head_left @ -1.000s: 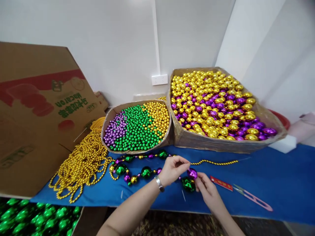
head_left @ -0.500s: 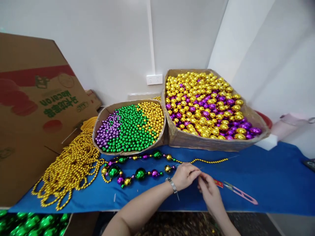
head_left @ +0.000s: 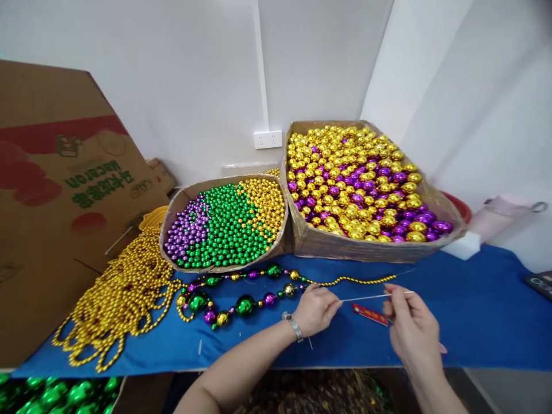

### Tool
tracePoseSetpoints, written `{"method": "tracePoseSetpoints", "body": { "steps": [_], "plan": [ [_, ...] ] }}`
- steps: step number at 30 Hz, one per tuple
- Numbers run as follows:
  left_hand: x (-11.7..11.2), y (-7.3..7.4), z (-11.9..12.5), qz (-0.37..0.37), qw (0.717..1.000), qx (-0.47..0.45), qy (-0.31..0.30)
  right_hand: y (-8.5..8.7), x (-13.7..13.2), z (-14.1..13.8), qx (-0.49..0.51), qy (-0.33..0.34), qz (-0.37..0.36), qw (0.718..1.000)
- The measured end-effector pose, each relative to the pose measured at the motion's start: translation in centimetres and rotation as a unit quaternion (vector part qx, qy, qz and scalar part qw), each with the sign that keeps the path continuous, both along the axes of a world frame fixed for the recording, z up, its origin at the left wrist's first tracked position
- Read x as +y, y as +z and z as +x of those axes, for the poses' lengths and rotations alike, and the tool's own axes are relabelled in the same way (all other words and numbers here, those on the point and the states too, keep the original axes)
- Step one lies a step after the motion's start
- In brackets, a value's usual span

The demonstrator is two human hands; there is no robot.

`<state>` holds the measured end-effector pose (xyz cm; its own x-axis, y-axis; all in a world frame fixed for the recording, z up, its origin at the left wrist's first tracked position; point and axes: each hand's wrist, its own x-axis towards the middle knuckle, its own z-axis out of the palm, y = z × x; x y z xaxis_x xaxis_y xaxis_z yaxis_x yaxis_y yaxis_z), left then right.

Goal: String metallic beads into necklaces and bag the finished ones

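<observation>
My left hand [head_left: 317,310] is closed with the fingers pinched on a thin pale string [head_left: 364,297], next to the end of a bead strand. My right hand [head_left: 414,325] grips the same string farther right, so it runs taut between both hands above the blue cloth. The bead strand [head_left: 245,305], with green, purple and gold balls of mixed sizes, lies in a loop left of my left hand. Its other end is a run of small gold beads [head_left: 362,280] behind my hands. A red label strip [head_left: 370,314] lies below the string. My right hand mostly hides a pink-handled cutter [head_left: 443,348].
Behind the strand stand a box of small purple, green and gold beads [head_left: 167,221] and a larger box of gold and purple balls [head_left: 371,250]. Gold bead chains [head_left: 116,293] are heaped at left beside a big carton [head_left: 47,230]. Green balls [head_left: 56,394] sit below the table edge.
My right hand has moved right, away from my left hand, drawing the string out straight between them. My left hand has shifted slightly left. The cutter is now mostly covered.
</observation>
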<state>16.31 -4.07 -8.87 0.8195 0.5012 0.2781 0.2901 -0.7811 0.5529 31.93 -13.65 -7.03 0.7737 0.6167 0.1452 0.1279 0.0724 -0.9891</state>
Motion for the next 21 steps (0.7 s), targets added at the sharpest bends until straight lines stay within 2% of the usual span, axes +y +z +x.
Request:
{"method": "tracePoseSetpoints", "body": {
  "steps": [4, 7, 14, 19, 21],
  "plan": [
    [-0.2, 0.4, 0.1, 0.009, 1.000, 0.007, -0.006, -0.4, 0.1, -3.1, 0.024, 0.100, -0.041, 0.994],
    [-0.5, 0.3, -0.2, 0.033, 0.999, 0.026, -0.006, -0.8, 0.2, -4.0, 0.047, 0.125, -0.042, 0.990],
    [-1.2, -0.4, -1.4, 0.108, 0.990, 0.086, 0.014, -0.3, 0.0, -1.0, 0.095, 0.043, 0.007, 0.994],
    [-1.2, -0.6, -2.6, 0.111, 0.986, 0.121, 0.028, 0.7, 0.1, -0.8, 0.113, -0.020, 0.001, 0.993],
    [-0.9, -0.5, -3.1, 0.098, 0.987, 0.123, 0.037, 0.9, 0.0, 0.1, 0.092, -0.038, -0.007, 0.995]
  ]
}}
